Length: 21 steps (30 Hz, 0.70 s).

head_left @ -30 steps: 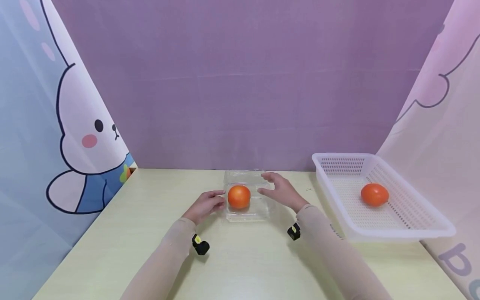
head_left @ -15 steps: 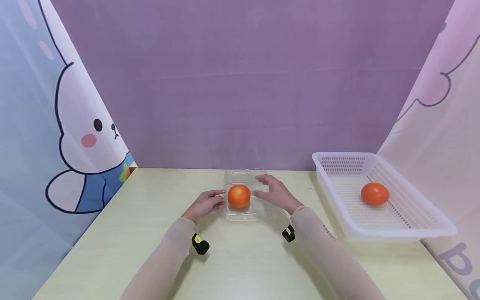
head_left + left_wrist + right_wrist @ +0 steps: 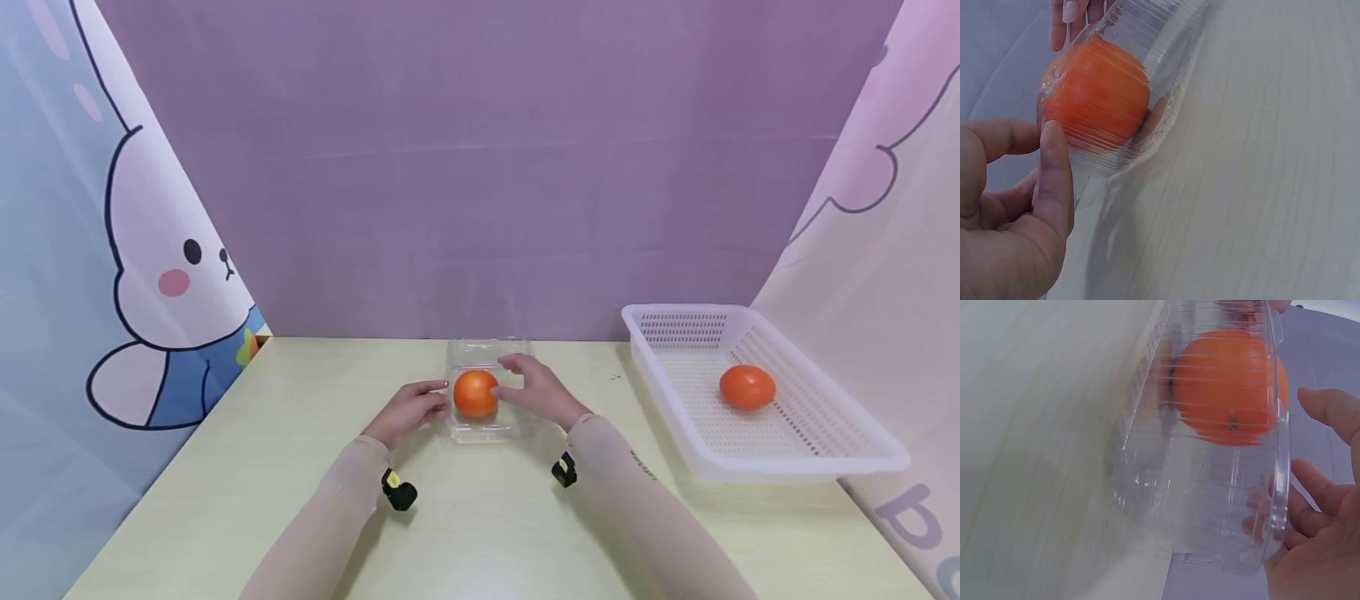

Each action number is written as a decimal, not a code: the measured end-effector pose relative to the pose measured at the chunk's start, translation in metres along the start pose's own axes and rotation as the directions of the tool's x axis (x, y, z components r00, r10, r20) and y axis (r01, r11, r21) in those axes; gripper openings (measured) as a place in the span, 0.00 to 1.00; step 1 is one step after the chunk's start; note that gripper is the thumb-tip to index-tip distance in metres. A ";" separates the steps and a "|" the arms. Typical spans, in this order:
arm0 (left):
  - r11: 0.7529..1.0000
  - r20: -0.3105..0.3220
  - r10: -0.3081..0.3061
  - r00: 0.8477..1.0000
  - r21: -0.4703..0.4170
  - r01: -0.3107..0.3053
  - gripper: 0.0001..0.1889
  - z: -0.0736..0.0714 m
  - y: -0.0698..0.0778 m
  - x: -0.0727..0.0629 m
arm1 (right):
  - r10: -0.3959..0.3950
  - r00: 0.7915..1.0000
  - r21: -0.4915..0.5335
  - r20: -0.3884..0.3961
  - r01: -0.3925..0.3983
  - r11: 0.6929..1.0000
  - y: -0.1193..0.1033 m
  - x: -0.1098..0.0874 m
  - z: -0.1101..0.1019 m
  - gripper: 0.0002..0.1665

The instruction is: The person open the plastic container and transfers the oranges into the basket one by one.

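Note:
A round orange (image 3: 476, 394) sits inside a clear plastic clamshell box (image 3: 487, 434), whose lid (image 3: 487, 353) stands open toward the back. At the box's left edge is my left hand (image 3: 408, 412); in the left wrist view its thumb and a finger (image 3: 1054, 162) pinch the rim beside the orange. Above the right half of the box, my right hand (image 3: 543, 392) has its fingers spread and loosely bent. Its thumb tip is close beside the orange in the head view; the right wrist view shows the thumb (image 3: 1329, 406) apart from it.
A white perforated plastic basket (image 3: 697, 450) stands at the right side of the table (image 3: 480, 533), with a red-orange tomato (image 3: 747, 387) in it. A purple cloth (image 3: 480, 167) hangs behind the table, and printed cloths flank both sides.
My right hand has moved left across the box, bringing its thumb close to the orange. The left hand, the box and the orange keep their places.

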<state>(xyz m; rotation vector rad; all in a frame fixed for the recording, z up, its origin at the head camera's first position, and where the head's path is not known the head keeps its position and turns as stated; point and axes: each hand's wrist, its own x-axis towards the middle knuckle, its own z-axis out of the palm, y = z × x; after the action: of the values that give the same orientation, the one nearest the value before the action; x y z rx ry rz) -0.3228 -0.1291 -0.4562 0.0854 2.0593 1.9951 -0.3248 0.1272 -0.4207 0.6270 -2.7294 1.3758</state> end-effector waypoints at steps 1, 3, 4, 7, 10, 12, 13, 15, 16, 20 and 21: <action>1.000 0.001 0.000 1.000 -0.002 0.000 0.23 0.000 0.000 0.000 | -0.006 1.000 0.001 0.000 0.006 1.000 0.000 0.001 0.001 0.34; 1.000 0.002 -0.001 1.000 -0.004 0.001 0.23 0.000 0.000 0.001 | -0.012 1.000 0.000 0.003 0.012 1.000 0.001 0.002 0.004 0.33; 1.000 0.002 -0.002 1.000 -0.005 0.002 0.23 -0.001 0.000 0.001 | -0.015 1.000 -0.001 0.005 0.015 1.000 0.001 0.003 0.005 0.33; 1.000 0.003 -0.005 1.000 0.000 0.005 0.23 -0.001 -0.001 0.002 | -0.009 1.000 -0.012 0.011 0.009 1.000 0.003 0.005 0.009 0.34; 1.000 0.004 -0.005 1.000 -0.004 0.005 0.23 -0.001 -0.001 0.001 | -0.005 1.000 -0.008 0.015 0.006 1.000 0.001 0.006 0.013 0.34; 1.000 0.005 0.000 1.000 -0.007 0.000 0.23 0.000 -0.001 0.000 | -0.006 1.000 -0.013 0.015 0.006 1.000 0.001 0.007 0.015 0.34; 1.000 0.005 0.001 1.000 -0.009 -0.001 0.23 0.000 0.000 0.000 | -0.004 1.000 -0.013 0.015 0.004 1.000 0.000 0.007 0.015 0.34; 1.000 0.005 0.002 1.000 -0.008 -0.002 0.23 0.000 0.000 -0.001 | -0.002 1.000 -0.016 0.012 0.003 1.000 -0.001 0.007 0.017 0.33; 1.000 0.008 0.005 1.000 -0.007 -0.005 0.23 0.000 0.000 -0.001 | 0.002 1.000 -0.019 0.013 -0.001 1.000 -0.001 0.008 0.018 0.33; 1.000 0.002 -0.001 1.000 -0.007 0.001 0.23 0.000 0.000 0.000 | 0.010 1.000 -0.016 0.018 -0.010 1.000 -0.002 0.009 0.023 0.33; 1.000 0.001 -0.001 1.000 -0.007 0.001 0.23 0.000 -0.001 0.000 | 0.011 1.000 -0.016 0.021 -0.011 1.000 -0.002 0.009 0.024 0.33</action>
<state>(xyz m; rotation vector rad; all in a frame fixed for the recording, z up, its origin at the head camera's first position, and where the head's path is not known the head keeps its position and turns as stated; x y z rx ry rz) -0.3231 -0.1294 -0.4568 0.0840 2.0518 2.0012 -0.3286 0.1044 -0.4320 0.6303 -2.7619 1.3559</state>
